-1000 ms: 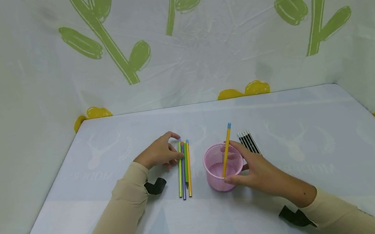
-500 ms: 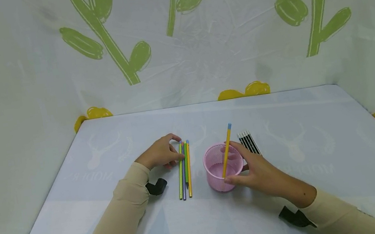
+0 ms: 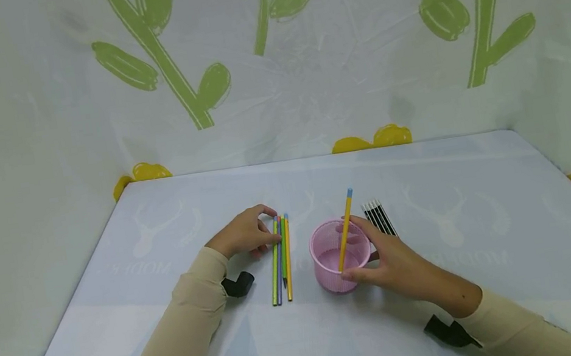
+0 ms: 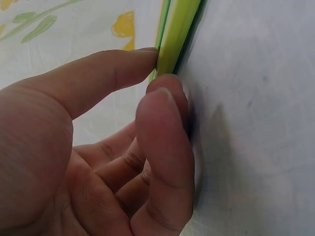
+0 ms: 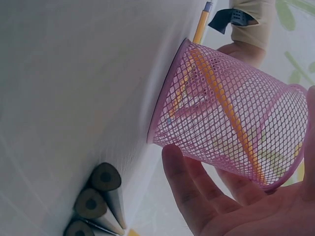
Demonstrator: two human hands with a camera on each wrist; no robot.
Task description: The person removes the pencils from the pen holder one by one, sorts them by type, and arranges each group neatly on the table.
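Several coloured pencils lie side by side: a yellow-green pencil [image 3: 275,269], a purple-blue one [image 3: 280,277], green ones and a yellow pencil [image 3: 289,263] with a blue end. My left hand [image 3: 243,233] is at their far end, thumb and index fingertip pinching the yellow-green and purple-blue pencils. In the left wrist view, the thumb touches the yellow-green pencil [image 4: 178,34]. My right hand [image 3: 391,257] grips a pink mesh pen holder [image 3: 328,279], thumb on the near rim, fingers around the far side. One yellow pencil [image 3: 346,230] with a blue end leans inside it.
Several black pencils [image 3: 380,219] lie beyond the right hand, partly hidden by it; their ends show as black pencils [image 5: 93,201] in the right wrist view. The pale table [image 3: 222,347] meets a leaf-patterned curtain [image 3: 277,124] behind.
The yellow-green pencil has slid toward me, with the purple-blue one shifting slightly, so their near ends are level. My left hand has moved slightly nearer. The right hand and pen holder stay put.
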